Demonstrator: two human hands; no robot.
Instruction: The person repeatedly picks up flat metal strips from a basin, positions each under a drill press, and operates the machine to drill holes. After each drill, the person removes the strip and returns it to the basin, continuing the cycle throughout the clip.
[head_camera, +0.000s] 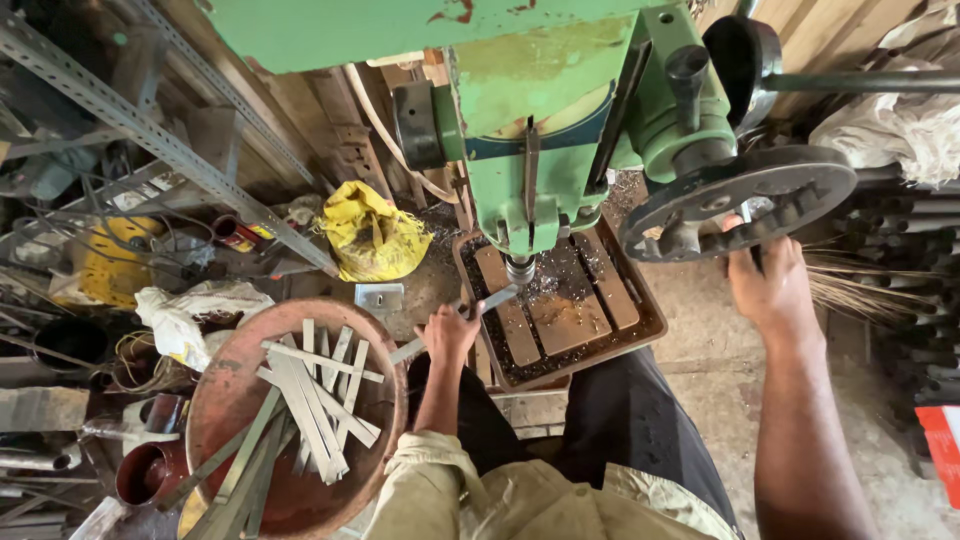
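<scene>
Left hand (449, 333): fingers are closing around a flat metal strip (455, 318), holding it on the drill table (560, 315) with its far end lying under the drill bit (519, 270).
Right hand (768, 285): grip is wrapping tight on the rim of the black feed wheel (738, 198), far right of the green drill press (545, 130).
Drill table: rusty slotted tray is carrying metal shavings around the strip.
Round rusty pan (290, 415): sitting near left, just beside the left forearm; it is holding a loose crisscross pile of cut metal strips (318, 395).
Yellow bag (372, 235): lying on the floor, far left of the press, contents not visible.
Small red tin (145, 472): sitting at the pan's left edge.
</scene>
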